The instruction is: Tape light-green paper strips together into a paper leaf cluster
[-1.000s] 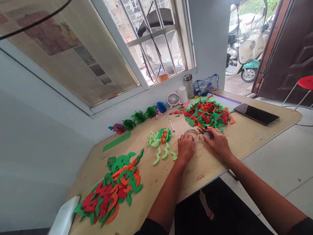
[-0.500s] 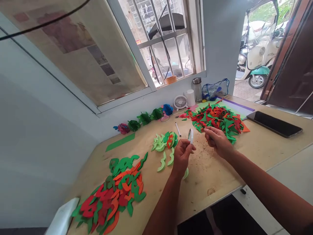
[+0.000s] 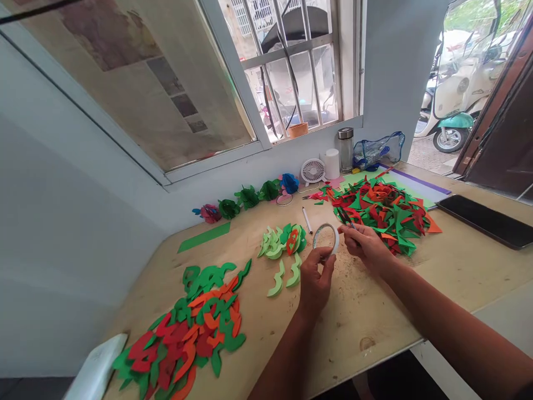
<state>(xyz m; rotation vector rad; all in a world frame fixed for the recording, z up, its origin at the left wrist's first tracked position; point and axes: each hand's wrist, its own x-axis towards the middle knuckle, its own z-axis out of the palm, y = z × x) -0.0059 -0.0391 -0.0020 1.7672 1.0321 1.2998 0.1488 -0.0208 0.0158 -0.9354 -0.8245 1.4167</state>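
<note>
The left hand's fingers pinch the lower rim of the tape roll, now turned face-on and raised off the table; half a second ago it stood nearly edge-on. The right hand's fingers curl around the scissors, its fingertips now at the roll's edge rather than apart from it. Beyond lies the heap of red and green scraps.
</note>
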